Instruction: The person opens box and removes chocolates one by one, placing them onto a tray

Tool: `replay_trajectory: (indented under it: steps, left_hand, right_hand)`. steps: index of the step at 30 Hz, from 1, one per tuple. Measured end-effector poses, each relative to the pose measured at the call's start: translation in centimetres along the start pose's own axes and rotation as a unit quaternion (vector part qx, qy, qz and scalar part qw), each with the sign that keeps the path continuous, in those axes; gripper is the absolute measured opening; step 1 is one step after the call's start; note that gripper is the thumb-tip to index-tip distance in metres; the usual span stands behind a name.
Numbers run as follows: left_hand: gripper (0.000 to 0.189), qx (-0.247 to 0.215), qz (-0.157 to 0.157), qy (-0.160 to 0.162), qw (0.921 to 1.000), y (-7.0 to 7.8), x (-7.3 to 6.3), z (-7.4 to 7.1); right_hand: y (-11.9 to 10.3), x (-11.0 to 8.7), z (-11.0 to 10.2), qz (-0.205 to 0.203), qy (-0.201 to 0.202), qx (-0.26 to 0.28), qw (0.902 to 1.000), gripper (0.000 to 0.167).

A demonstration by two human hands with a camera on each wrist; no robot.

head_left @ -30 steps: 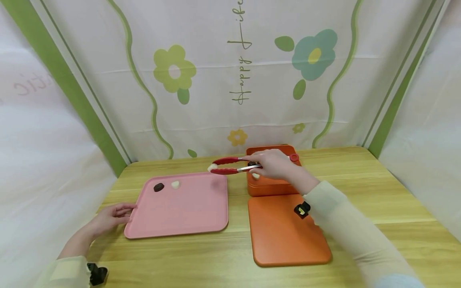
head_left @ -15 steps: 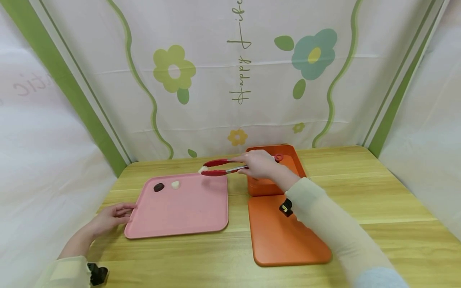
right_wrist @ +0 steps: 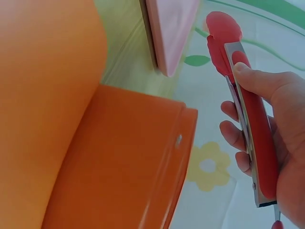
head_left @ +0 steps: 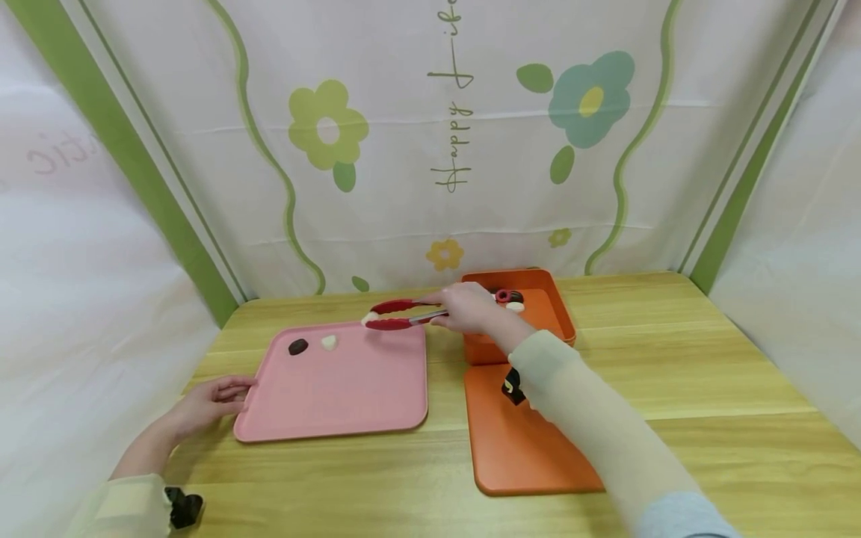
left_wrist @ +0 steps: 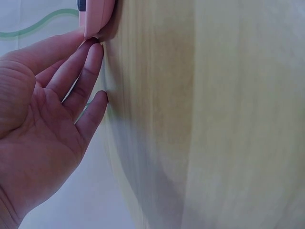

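Observation:
My right hand (head_left: pixel 466 308) grips a pair of red-tipped metal tongs (head_left: pixel 392 324); in the right wrist view the thumb lies along the red handle of the tongs (right_wrist: pixel 259 138). A small white piece, like a chocolate (head_left: pixel 369 319), is pinched between the tips, above the far right part of a pink tray (head_left: pixel 336 400). On the tray lie a dark brown piece (head_left: pixel 298 347) and another white piece (head_left: pixel 329 342). My left hand (head_left: pixel 211 400) touches the tray's left edge with extended fingers and thumb; in the left wrist view the fingertips meet the tray corner (left_wrist: pixel 98 19).
An orange box (head_left: pixel 563 317) stands behind my right wrist, with dark and white pieces (head_left: pixel 515 307) inside, partly hidden. Its flat orange lid (head_left: pixel 531 452) lies in front on the wooden table (head_left: pixel 303 478). A printed curtain (head_left: pixel 397 187) closes off the back.
My right hand has carried the tongs and white piece leftward over the tray, uncovering more of the orange box and the pieces inside. The left hand has stayed at the tray edge.

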State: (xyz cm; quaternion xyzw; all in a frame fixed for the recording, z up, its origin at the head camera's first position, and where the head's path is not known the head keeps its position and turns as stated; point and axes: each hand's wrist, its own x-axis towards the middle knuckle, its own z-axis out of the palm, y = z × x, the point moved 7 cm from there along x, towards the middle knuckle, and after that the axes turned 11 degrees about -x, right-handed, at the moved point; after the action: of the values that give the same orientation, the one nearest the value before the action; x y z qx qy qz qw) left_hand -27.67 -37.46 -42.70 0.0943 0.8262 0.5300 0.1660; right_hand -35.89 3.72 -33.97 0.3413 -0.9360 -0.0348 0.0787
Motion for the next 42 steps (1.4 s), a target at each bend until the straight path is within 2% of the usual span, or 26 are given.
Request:
replay_trajectory:
  steps: [10,21,30,37,42]
  left_hand:
    - [0.050,0.008,-0.002,0.000,1.0000,-0.2,0.1,-0.2]
    - [0.049,0.010,0.004,0.001,0.9999,-0.3,0.2,-0.3]
    - [0.049,0.008,0.005,0.002,1.0000,-0.2,0.0,0.0]
    - [0.051,0.000,-0.001,0.002,1.0000,-0.4,0.1,0.0]
    - [0.052,0.002,-0.001,0.001,1.0000,-0.5,0.1,-0.1]
  right_hand:
    - [-1.2,1.4,1.3,-0.011,-0.019,0.016,0.9996,0.047]
    - [-2.5,1.7,1.3,-0.026,-0.031,-0.016,0.9991,0.043]
    - [-2.7,2.0,1.9,-0.026,-0.042,-0.017,0.9986,0.042]
    - [-2.3,1.5,1.6,-0.019,-0.053,-0.015,0.9983,0.048]
    - [-1.7,0.3,0.5,-0.024,-0.029,-0.019,0.9991,0.050]
